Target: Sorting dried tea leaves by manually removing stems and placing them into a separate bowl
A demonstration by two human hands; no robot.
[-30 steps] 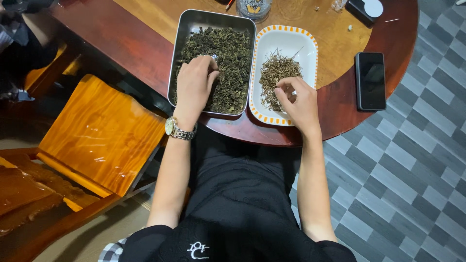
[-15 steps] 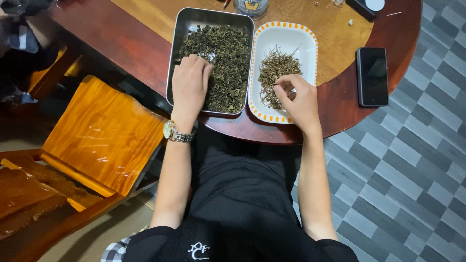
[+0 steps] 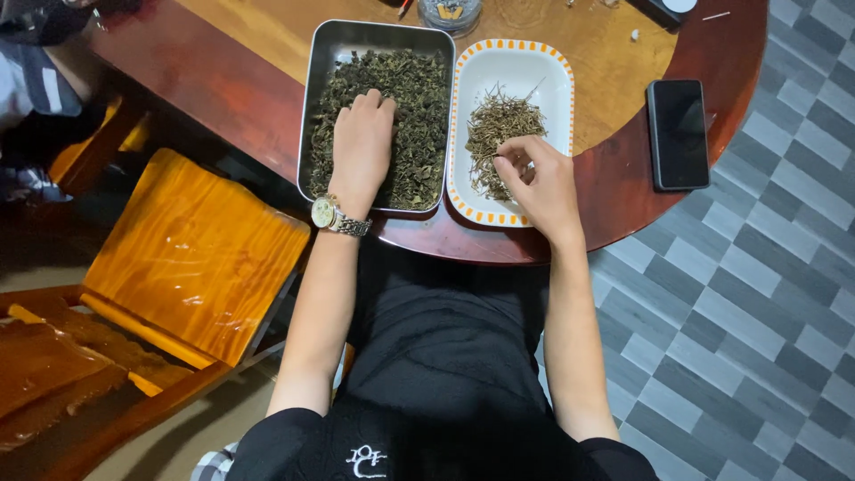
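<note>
Fingers of left hand (image 3: 361, 142) spread on one leaf tray (image 3: 312, 107); right hand (image 3: 539, 183) pinches stems (image 3: 499, 134).

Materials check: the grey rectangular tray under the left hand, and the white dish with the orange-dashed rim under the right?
Grey rectangular tray: looks like metal, likely stainless steel, going by its dull silver sheen and thin rolled rim. White dish with orange-dashed rim: glossy and smooth, so glazed ceramic or melamine; the look leaves it open. The left hand rests on dark dried leaves; the right hand pinches pale stems.

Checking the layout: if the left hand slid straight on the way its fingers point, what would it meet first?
Probably more dried leaves, then the far wall of the metal tray; the left hand already rests on them.
</note>
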